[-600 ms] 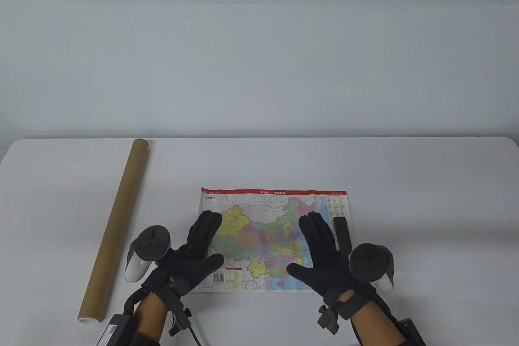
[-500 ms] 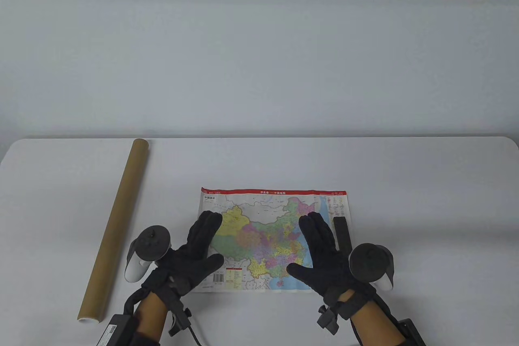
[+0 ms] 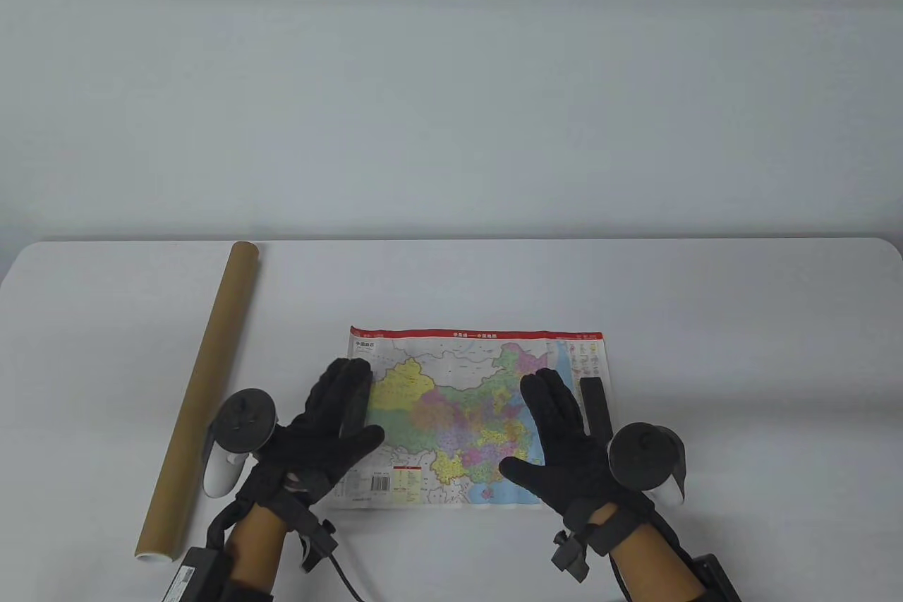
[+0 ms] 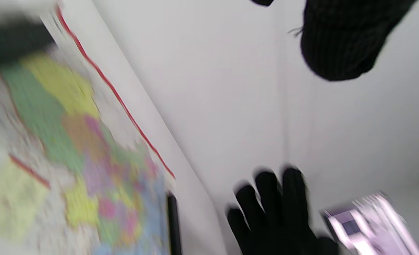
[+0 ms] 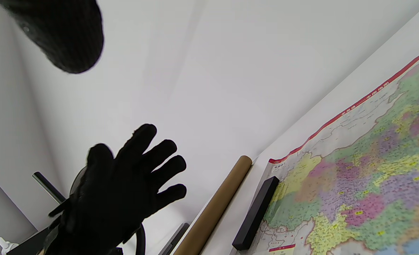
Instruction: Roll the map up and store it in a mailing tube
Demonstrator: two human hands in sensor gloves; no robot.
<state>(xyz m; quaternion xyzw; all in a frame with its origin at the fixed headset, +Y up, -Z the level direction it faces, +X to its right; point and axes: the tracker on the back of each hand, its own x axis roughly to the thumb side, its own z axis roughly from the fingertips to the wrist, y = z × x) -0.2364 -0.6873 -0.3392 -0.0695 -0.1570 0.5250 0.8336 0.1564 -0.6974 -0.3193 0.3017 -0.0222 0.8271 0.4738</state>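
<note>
since the earlier frame only the left hand (image 3: pixel 331 429) has shifted — it has slid a little toward nine o'clock, so its fingers now cover the map's (image 3: pixel 458 404) left margin rather than the yellow region; the right hand (image 3: pixel 557 440) looks unmoved.

both hands are spread flat, fingers extended, gripping nothing; from here i can't say whether the palms press the paper or hover just over it. the map lies flat and unrolled at the middle of the table (image 3: pixel 741 320), red header strip toward twelve o'clock. a slim black bar (image 3: pixel 596 404) rests on its three o'clock edge, just beside the right hand, apparently as a weight. the mailing tube (image 3: pixel 201 390) lies well apart at nine o'clock, running from six toward twelve with a slight tilt, its near end showing a pale rim.

rolling has not begun, i'd judge. to do it well, that bar probably has to come off first, or it will block the roll. then start from one short edge with both hands level, curl the first turn tight and square to the long edges — a skewed start would telescope and snag at the tube mouth. keep the roll slimmer than the tube's bore.
</note>
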